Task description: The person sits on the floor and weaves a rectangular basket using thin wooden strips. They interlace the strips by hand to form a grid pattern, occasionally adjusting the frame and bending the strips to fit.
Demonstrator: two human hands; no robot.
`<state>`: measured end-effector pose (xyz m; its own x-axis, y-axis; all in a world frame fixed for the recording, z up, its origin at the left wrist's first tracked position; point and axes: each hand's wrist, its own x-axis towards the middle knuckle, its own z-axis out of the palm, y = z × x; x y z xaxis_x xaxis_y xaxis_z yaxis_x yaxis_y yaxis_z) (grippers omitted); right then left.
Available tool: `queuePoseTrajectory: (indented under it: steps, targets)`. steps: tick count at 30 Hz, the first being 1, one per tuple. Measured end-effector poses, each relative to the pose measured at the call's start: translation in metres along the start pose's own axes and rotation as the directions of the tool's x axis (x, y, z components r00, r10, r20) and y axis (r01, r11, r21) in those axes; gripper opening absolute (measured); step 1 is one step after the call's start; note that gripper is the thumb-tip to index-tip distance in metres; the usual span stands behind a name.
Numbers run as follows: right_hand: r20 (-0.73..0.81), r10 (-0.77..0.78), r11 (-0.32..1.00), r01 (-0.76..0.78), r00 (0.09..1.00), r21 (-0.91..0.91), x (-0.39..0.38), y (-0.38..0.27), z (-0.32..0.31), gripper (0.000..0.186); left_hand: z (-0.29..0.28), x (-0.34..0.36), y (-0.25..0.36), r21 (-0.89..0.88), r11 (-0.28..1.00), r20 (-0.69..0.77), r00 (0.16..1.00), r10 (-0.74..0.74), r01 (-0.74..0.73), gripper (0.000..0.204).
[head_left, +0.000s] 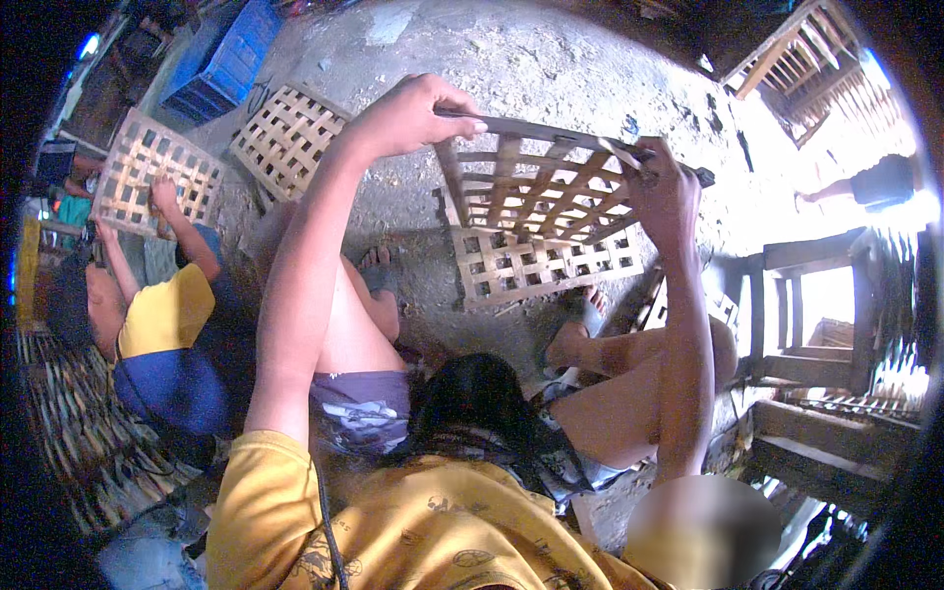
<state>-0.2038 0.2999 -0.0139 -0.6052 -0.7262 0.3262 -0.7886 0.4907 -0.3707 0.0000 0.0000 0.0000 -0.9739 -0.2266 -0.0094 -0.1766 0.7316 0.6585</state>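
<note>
A woven wooden lattice panel (551, 182) is held up in front of me, tilted, by its dark upper edge. My left hand (413, 118) is closed on that edge near the left corner, with thumb and fingers pinching it. My right hand (661, 187) is closed round the same panel near its right corner. A second, paler lattice panel (551, 275) lies on the floor behind and below the held one, between my feet, partly hidden by it.
Another lattice panel (285, 138) lies at upper left near a blue plastic crate (216, 69). A co-worker (162, 315) at left handles a panel (128, 167). Wooden frames (806, 256) stand at right; another person's arm (855, 187) shows beyond. Slatted wood (792, 69) sits at upper right.
</note>
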Motion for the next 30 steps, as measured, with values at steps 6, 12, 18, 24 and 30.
queuePoseTrajectory:
  steps: [6,12,18,24,30]
  targets:
    - [-0.135,0.003,0.996,-0.015,0.991,-0.090,0.000,0.014,-0.003,0.029,0.022,0.008,0.001,-0.103,0.982,-0.136,0.980,0.144,-0.159,0.028]
    - [-0.250,-0.101,0.935,0.178,0.963,0.307,-0.021,-0.024,0.013,0.023,0.039,0.011,0.012,-0.178,0.976,-0.080,0.990,0.113,-0.126,0.029]
    - [-0.098,-0.309,0.929,0.323,0.946,0.180,-0.018,-0.065,0.075,0.018,0.045,0.001,0.010,-0.193,0.977,-0.080,0.994,0.070,-0.085,0.035]
    - [0.063,-0.294,0.939,0.277,0.954,0.203,-0.017,-0.064,0.087,0.033,0.054,0.010,-0.005,-0.295,0.945,-0.069,0.990,0.126,-0.141,0.041]
    - [0.038,-0.281,0.919,0.257,0.959,0.298,-0.023,-0.061,0.107,0.018,0.057,0.009,0.007,-0.399,0.910,-0.067,0.993,0.096,-0.114,0.043]
